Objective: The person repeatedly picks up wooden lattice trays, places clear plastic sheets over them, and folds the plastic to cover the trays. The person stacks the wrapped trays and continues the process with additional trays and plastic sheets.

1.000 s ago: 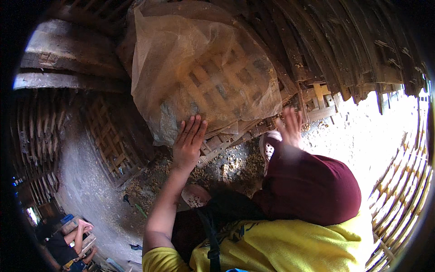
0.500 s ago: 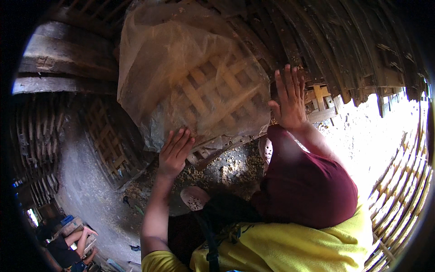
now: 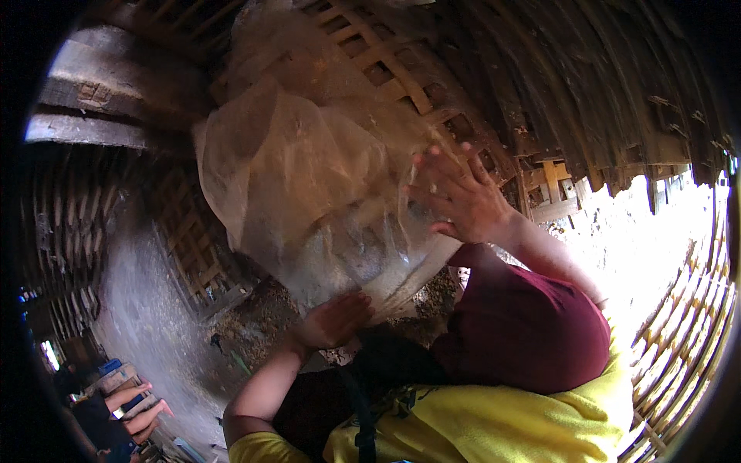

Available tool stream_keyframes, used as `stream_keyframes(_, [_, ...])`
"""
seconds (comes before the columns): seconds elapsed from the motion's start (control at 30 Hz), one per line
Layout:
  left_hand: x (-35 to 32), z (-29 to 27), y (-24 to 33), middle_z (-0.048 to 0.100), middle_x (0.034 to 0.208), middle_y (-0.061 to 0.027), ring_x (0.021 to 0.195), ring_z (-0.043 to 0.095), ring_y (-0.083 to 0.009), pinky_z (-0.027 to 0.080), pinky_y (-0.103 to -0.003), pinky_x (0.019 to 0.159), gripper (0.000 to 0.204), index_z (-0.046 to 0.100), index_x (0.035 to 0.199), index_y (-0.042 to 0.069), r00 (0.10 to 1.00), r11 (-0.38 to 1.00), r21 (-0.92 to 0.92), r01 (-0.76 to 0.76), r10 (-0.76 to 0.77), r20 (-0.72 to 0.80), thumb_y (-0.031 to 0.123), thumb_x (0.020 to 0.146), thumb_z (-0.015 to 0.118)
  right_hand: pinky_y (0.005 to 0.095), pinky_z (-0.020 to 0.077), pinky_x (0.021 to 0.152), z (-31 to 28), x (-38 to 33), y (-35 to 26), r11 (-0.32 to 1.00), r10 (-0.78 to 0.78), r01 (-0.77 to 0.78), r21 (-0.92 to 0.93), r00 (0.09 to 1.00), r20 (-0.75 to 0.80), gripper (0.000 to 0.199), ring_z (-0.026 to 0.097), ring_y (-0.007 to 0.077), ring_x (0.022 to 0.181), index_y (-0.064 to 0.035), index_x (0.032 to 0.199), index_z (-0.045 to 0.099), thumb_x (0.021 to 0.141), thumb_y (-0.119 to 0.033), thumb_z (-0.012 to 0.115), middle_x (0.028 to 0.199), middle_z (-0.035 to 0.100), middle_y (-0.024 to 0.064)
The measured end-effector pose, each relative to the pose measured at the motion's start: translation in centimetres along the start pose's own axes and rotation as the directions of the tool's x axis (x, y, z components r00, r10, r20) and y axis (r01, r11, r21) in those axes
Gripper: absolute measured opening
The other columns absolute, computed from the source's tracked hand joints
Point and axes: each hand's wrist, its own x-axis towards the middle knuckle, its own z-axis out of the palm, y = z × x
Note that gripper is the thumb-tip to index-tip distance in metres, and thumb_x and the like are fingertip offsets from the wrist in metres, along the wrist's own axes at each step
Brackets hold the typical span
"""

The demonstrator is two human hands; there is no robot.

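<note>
The woven bamboo basket (image 3: 401,69), wrapped in a sheet of clear plastic (image 3: 309,177), fills the upper middle of my view, raised in front of me and tilted, its open lattice of pale strips showing through the film near the top. The plastic hangs loose and crinkled over the lower half, bulging toward me and catching the light.

My left hand (image 3: 333,320) is under the bottom edge of the bundle, palm up against the plastic, fingers curled together around the lower rim; I cannot tell whether they pinch the film or only prop it. My right hand (image 3: 461,199) lies flat against the right flank of the basket, fingers (image 3: 432,166) spread wide and pressed onto the plastic.

Below the hands I see my maroon sleeve (image 3: 525,324) on the right arm and my yellow shirt (image 3: 494,424) across the lower edge, with a dark strap (image 3: 363,417) running over it.

Around the bundle, dark stacks of woven bamboo panels (image 3: 602,85) arch across the top and right. A lattice panel (image 3: 193,247) leans at the left, just beside the basket. The ground (image 3: 147,324) beneath is grey and dusty, littered with scraps. At the lower left corner, well apart from me, another person's hands (image 3: 131,405) rest close together.
</note>
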Motion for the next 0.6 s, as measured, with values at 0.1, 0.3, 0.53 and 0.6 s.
stream_keyframes(0.1, [1.0,-0.5,0.7,0.057,0.119,-0.0112,0.113,0.054,-0.0237,0.043,-0.036,0.096,0.038,0.056,0.115,0.004,0.992,0.994,-0.105,-0.028,0.015,-0.128,0.011,0.077,0.055,0.0543,0.0028,0.110,0.8,1.2,0.9,0.999,0.000,0.002,-0.045,0.999,0.033,0.066,0.012,0.0269,0.138,-0.0262,0.137,0.035,0.079,-0.055,0.050,0.146,0.024,0.0066])
stream_keyframes(0.3, [-0.5,2.1,0.9,0.058,0.117,-0.0135,0.106,0.058,-0.0236,0.049,-0.036,0.088,0.042,0.057,0.115,0.004,0.980,0.988,-0.149,-0.043,0.012,-0.198,0.013,0.074,0.056,0.0555,0.0070,0.109,0.0,3.5,5.9,0.865,0.391,-0.392,-0.313,0.918,-0.070,0.067,0.017,0.0308,0.136,-0.0139,0.139,0.031,0.085,-0.050,0.046,0.145,0.025,0.0111])
stream_keyframes(0.53, [-0.9,2.7,1.9,0.055,0.121,-0.0127,0.108,0.057,-0.0245,0.048,-0.035,0.087,0.043,0.053,0.120,0.006,0.995,0.983,-0.178,-0.046,0.030,-0.095,0.015,0.078,0.053,0.0538,0.0061,0.110,-1.4,3.7,2.8,0.982,0.111,-0.130,-0.135,0.984,-0.140,0.070,0.014,0.0296,0.137,-0.0214,0.140,0.029,0.080,-0.048,0.055,0.146,0.023,0.0107])
stream_keyframes(0.6, [0.4,-0.3,1.9,0.055,0.121,-0.0125,0.111,0.054,-0.0261,0.044,-0.037,0.092,0.041,0.053,0.120,0.008,0.992,0.997,-0.079,-0.013,0.002,-0.129,0.018,0.080,0.054,0.0532,0.0060,0.110,-0.9,4.0,3.2,0.990,0.078,-0.086,-0.115,0.994,-0.076,0.070,0.014,0.0280,0.137,-0.0229,0.139,0.030,0.079,-0.048,0.055,0.146,0.023,0.0094])
